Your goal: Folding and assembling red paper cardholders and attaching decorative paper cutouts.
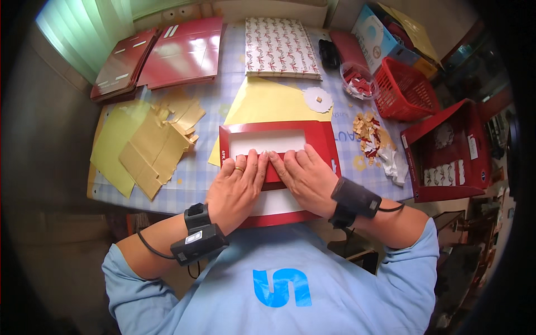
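A red cardboard box blank [322,139] with a rectangular opening and white inner faces lies at the table's near edge. My left hand [237,187] rests on its middle band, fingers stretched out and pressing down. Beside it my right hand [304,178] lies the same way on the same band, its fingers straight and slightly apart. The two index fingertips nearly meet there. Neither hand grips anything. The hands cover part of the cardboard, and its lower red strip runs close to my shirt. Under the far part of the blank shows a yellow sheet [254,100].
Stacked red folded cardboard [187,53] sits far left, above torn tan paper [153,148]. A patterned stack [281,47] stands far centre. To the right are a white scalloped disc [317,101], paper scraps [367,134], a red basket [405,92] and an open red box [446,151].
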The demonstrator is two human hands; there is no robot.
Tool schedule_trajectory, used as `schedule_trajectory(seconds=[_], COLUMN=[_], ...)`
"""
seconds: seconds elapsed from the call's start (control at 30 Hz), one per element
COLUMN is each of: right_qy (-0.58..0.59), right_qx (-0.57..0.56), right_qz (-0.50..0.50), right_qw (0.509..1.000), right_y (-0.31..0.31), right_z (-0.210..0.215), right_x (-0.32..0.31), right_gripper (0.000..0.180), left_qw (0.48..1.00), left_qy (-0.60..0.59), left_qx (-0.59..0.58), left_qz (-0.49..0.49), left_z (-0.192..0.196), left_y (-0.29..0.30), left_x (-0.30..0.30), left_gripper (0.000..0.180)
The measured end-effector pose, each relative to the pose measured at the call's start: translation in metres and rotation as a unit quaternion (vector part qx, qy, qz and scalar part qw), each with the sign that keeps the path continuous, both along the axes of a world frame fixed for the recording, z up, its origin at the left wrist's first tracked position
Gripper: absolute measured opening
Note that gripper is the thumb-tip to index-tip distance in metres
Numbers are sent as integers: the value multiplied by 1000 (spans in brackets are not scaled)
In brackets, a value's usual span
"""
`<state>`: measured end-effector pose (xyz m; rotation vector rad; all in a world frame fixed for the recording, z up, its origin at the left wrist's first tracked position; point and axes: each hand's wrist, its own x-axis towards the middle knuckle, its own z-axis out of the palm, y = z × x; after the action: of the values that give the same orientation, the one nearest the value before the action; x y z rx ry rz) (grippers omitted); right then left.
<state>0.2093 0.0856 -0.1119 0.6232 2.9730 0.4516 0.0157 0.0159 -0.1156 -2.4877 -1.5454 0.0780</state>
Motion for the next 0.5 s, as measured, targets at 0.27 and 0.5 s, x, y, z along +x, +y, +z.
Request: schedule_trajectory(seconds=[0.27, 0.5], right_qy=[129, 116], right_qx=[-214, -219], right_qz=[-42, -58], right_qw=[967, 967], right_y=[-3, -7], right_z=[-15, -18], right_x=[1, 1], right_gripper=[83, 89], left_qw=[987, 942], left_qy=[-127, -225], left_qx=[-93, -248], left_qz=[14, 0], left_z=[-5, 1], left_y=[4, 7], left_x=[-7, -28], left_gripper=[58, 78])
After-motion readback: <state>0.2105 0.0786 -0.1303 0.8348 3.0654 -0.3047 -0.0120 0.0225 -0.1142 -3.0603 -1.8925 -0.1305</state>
